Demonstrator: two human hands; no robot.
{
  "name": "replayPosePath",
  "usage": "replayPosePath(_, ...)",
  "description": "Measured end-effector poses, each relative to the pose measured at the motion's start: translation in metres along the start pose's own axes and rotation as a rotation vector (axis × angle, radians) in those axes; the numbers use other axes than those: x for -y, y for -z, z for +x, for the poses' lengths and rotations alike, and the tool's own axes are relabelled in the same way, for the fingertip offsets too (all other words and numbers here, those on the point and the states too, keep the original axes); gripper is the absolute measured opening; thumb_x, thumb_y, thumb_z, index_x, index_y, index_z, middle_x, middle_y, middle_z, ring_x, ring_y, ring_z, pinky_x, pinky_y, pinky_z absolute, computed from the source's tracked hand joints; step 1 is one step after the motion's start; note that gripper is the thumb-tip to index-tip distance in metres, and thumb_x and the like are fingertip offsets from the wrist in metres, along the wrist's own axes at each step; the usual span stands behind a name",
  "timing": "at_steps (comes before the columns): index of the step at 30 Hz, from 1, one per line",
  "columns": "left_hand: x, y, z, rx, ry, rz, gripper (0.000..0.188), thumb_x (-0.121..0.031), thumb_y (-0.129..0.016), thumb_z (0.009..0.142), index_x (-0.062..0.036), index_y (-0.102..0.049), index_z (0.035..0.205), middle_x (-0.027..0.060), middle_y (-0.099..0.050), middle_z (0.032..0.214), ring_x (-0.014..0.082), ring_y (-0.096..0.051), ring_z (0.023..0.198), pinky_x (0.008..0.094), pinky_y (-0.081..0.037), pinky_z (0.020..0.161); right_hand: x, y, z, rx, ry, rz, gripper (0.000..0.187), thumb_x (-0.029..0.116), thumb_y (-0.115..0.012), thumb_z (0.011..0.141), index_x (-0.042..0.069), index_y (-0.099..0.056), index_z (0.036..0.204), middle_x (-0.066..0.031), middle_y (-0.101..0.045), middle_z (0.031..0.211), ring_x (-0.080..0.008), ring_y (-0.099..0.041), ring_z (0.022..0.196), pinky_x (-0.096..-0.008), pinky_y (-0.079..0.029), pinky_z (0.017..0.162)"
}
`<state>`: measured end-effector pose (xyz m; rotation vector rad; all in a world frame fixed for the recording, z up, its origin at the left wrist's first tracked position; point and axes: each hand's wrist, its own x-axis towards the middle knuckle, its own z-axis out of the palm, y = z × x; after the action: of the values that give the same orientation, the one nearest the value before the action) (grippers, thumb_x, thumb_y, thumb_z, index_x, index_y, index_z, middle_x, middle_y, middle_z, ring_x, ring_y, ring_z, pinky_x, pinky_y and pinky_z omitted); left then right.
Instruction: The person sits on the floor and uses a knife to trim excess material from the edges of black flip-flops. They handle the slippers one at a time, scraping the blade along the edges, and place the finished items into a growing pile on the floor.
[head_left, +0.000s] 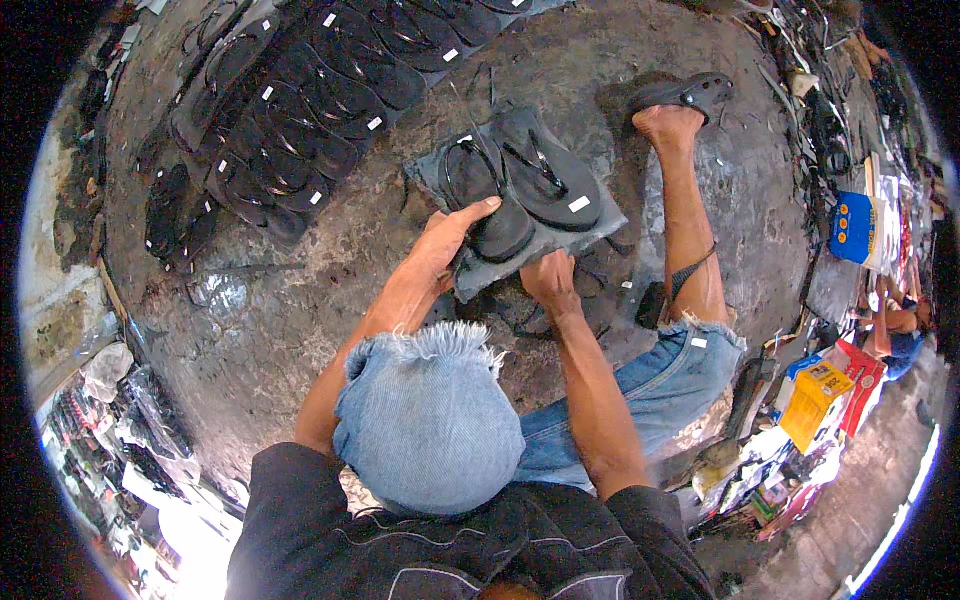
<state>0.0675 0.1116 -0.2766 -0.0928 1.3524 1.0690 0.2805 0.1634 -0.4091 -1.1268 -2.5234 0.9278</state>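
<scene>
Just past twelve o'clock, straight out in front of the person, a pair of black thong sandals lies on a dark, rough-cut sheet. From where I stand, both soles point up and outward: the left sandal sits by the sheet's left edge, and the right sandal rests just beside it with a white tag near its heel.

The left hand comes in from seven o'clock and grasps that edge, its thumb flat across the left sandal, its other fingers mostly out of sight. The right hand comes up from five o'clock to the sheet's near edge; its fingers go out of view there, so I can't tell whether they're clenched on anything.

Over toward ten and eleven, more black sandals lie in close rows on the stained floor, many with white tags. At half past one, a dark clog covers the person's foot. Near three o'clock stands a blue box; toward four, a yellow box leans among scraps by a red box. Frayed denim bulges at six-thirty.
</scene>
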Motion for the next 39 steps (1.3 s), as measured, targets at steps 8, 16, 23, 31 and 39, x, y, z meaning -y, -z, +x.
replayPosePath(8,0.006,0.004,0.006,-0.037,-0.021,0.086,0.060,-0.043,-0.080,0.085,0.0035,-0.069,0.121,0.0140,-0.074,0.116,0.0276,-0.073,0.099,0.0392,-0.055,0.094,-0.018,-0.032,0.017,-0.270,0.244,-0.392,0.041,0.031,-0.063,0.098,0.013,-0.062,0.134,-0.0146,-0.061,0.139,-0.0332,-0.057,0.127,-0.0453,-0.052,0.097)
replayPosePath(16,-0.002,0.001,-0.012,0.016,0.017,0.090,0.062,-0.038,-0.083,0.084,-0.0005,-0.064,0.130,0.0118,-0.073,0.118,0.0263,-0.069,0.107,0.0430,-0.050,0.102,-0.050,-0.045,0.061,-0.286,0.017,-0.054,0.042,0.035,-0.061,0.100,0.008,-0.062,0.132,-0.0156,-0.065,0.130,-0.0340,-0.063,0.117,-0.0451,-0.054,0.093)
replayPosePath(23,-0.071,-0.010,-0.091,0.132,-0.199,0.411,0.061,-0.035,-0.084,0.084,-0.0023,-0.063,0.131,0.0070,-0.073,0.115,0.0227,-0.070,0.103,0.0379,-0.054,0.094,-0.006,-0.060,0.120,-0.304,-0.159,0.400,0.044,0.039,-0.060,0.102,0.004,-0.063,0.129,-0.0164,-0.069,0.122,-0.0346,-0.067,0.107,-0.0449,-0.054,0.090)
replayPosePath(31,-0.168,-0.058,-0.239,0.088,-0.455,0.741,0.075,-0.031,-0.094,0.073,0.0056,-0.061,0.129,0.0146,-0.072,0.115,0.0219,-0.069,0.105,0.0377,-0.054,0.096,0.148,0.136,0.129,-0.257,-0.350,1.250,0.047,0.051,-0.053,0.105,0.005,-0.063,0.101,-0.0108,-0.067,0.075,-0.0204,-0.061,0.057,-0.0346,-0.047,0.047)
replayPosePath(39,-0.065,-0.078,-0.272,0.181,-0.720,0.295,0.066,-0.019,-0.091,0.077,-0.0002,-0.060,0.132,0.0108,-0.071,0.120,0.0223,-0.069,0.106,0.0367,-0.054,0.098,0.226,0.300,-0.012,-0.505,-0.090,0.997,0.036,0.029,-0.080,0.091,0.000,-0.073,0.112,-0.0037,-0.072,0.083,-0.0081,-0.059,0.068,-0.0263,-0.048,0.061)
